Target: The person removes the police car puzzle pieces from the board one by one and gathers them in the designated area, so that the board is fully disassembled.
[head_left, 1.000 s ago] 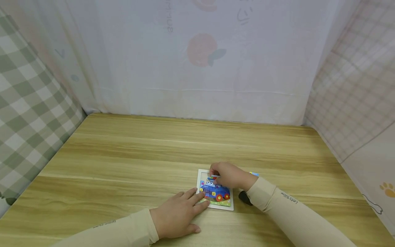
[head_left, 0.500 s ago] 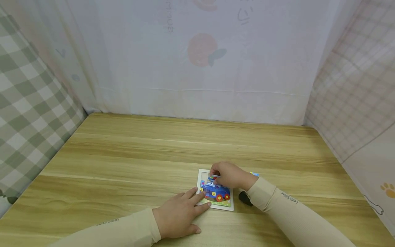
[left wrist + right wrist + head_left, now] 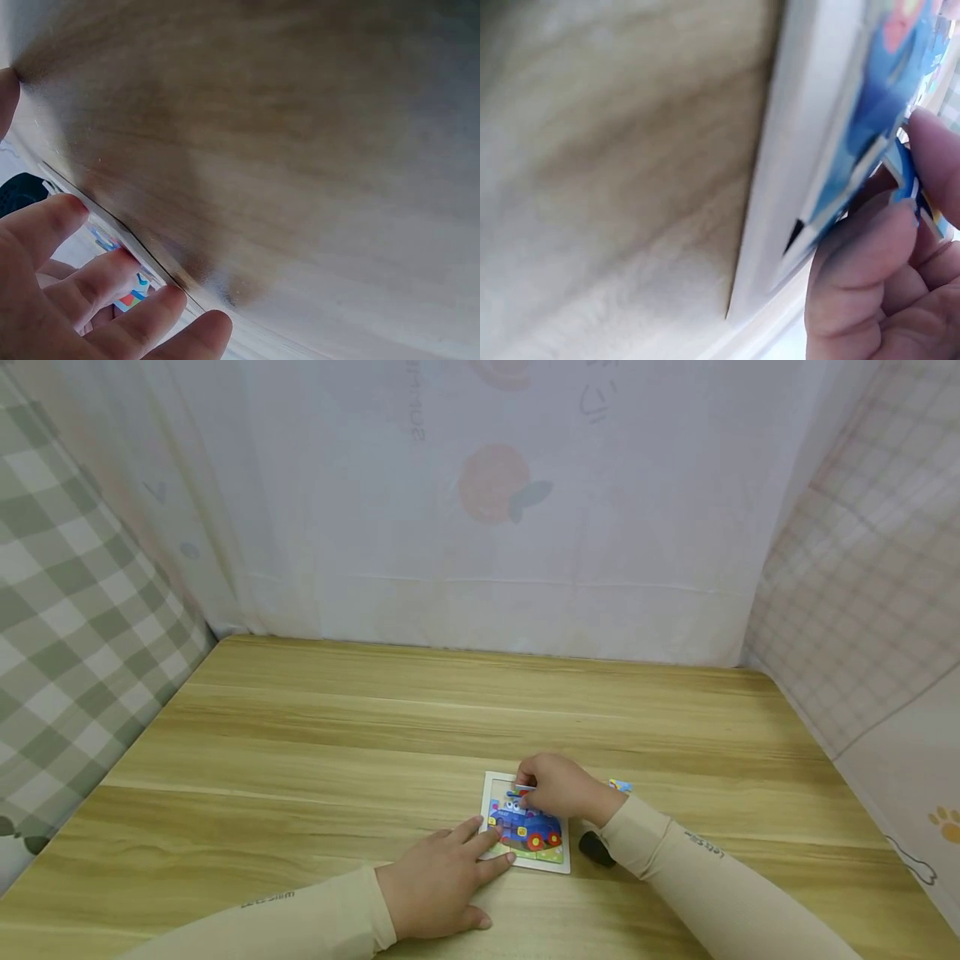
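A framed jigsaw puzzle (image 3: pixel 543 865) with a blue cartoon car lies on the table, its white border around the picture. My right hand (image 3: pixel 558 789) reaches over the upper part of the board and pinches a puzzle piece (image 3: pixel 906 169) between thumb and finger, tilted above the picture in the right wrist view. Spread out, my left hand (image 3: pixel 438 881) rests with its fingertips on the puzzle's lower left edge and its thumb on the table. The right hand hides part of the picture's upper right.
Beside the right wrist lies a loose blue and yellow piece (image 3: pixel 620 785). A small black object (image 3: pixel 596 849), partly under the right forearm, sits right of the board. The wooden table (image 3: pixel 337 718) reaches back to a white printed curtain (image 3: pixel 360 527).
Both hands and the board keep almost the same places; the whole head view shifts slightly. The right hand still pinches the puzzle piece.
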Motion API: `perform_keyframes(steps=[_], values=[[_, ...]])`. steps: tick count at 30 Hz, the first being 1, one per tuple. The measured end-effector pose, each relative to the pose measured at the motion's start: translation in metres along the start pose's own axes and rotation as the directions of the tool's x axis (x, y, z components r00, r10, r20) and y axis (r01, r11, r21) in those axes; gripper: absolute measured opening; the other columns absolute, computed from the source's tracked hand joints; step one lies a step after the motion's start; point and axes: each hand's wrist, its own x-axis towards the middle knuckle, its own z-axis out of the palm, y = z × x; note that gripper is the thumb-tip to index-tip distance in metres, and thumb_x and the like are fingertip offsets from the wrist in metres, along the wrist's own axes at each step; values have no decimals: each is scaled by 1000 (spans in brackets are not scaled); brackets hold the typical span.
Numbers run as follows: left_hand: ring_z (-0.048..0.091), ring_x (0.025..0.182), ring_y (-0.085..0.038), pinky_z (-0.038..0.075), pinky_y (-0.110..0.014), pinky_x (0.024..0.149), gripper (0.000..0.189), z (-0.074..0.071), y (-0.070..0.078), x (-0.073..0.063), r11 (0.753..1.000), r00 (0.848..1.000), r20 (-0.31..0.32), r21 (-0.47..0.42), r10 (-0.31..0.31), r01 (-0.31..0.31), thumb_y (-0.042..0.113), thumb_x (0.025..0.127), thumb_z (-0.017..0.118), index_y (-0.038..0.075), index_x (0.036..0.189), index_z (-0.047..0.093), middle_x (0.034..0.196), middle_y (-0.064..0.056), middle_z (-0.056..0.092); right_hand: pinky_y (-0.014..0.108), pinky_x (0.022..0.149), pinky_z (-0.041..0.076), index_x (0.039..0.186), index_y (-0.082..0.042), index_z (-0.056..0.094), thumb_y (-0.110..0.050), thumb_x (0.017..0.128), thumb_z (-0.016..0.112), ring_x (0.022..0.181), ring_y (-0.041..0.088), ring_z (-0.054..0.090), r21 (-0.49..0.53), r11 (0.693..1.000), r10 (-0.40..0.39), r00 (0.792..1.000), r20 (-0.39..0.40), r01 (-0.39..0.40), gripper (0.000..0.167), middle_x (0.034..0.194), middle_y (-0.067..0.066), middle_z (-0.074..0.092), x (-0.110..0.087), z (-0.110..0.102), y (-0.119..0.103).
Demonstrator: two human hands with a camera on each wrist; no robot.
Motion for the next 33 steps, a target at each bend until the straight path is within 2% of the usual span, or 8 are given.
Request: perform_keyframes(steps=[9, 12, 16, 20, 27, 33], values=[[41, 135, -31, 47, -40, 97, 65, -1, 0, 1, 1000, 1000, 1, -8, -2, 2, 59, 86, 60, 30, 143, 49, 149, -2, 42, 26, 61, 42, 76, -9, 63, -5, 81, 74, 66, 12, 49, 7, 1000, 19, 1000, 0, -19, 13, 73, -3, 56, 0, -1, -1], [41, 135, -30, 47, -40, 97, 65, -1, -1, 1, 1000, 1000, 0, -9, -4, 4, 59, 86, 60, 30, 143, 49, 149, -2, 42, 27, 63, 42, 78, -9, 63, -6, 82, 74, 68, 12, 48, 35, 999, -25, 1000, 15, 25, 12, 74, -4, 56, 1, -3, 4], [42, 134, -30, 47, -39, 97, 64, 0, 0, 0, 1000, 1000, -11, -2, -6, 6, 58, 86, 61, 30, 142, 50, 148, -2, 44, 26, 63, 41, 82, -7, 65, -6, 84, 72, 69, 11, 47, 131, 988, -93, 994, 55, 86, 8, 74, -4, 55, 1, -6, 14], [43, 134, -30, 47, -37, 97, 63, 0, 1, -1, 1000, 1000, -24, 7, -5, 5, 58, 86, 61, 30, 141, 50, 146, -2, 45, 24, 62, 41, 87, -6, 66, -7, 86, 71, 69, 11, 46, 176, 979, -119, 989, 83, 103, 5, 75, -4, 54, 2, -8, 19], [42, 134, -30, 47, -38, 97, 63, 1, 0, -1, 1000, 1000, -26, 11, -2, 3, 59, 86, 60, 30, 142, 50, 147, -2, 44, 27, 65, 41, 87, -9, 67, -7, 85, 72, 70, 11, 46, 95, 991, -95, 993, 64, 89, 6, 76, -5, 55, 2, -7, 13], [42, 134, -30, 45, -39, 99, 63, 2, -2, -3, 1000, 999, -32, 4, 0, 1, 58, 87, 60, 30, 142, 50, 148, -2, 43, 28, 65, 41, 85, -9, 63, -5, 82, 74, 71, 13, 47, 96, 995, -39, 999, 36, 36, 12, 74, -3, 52, 3, -5, 7]])
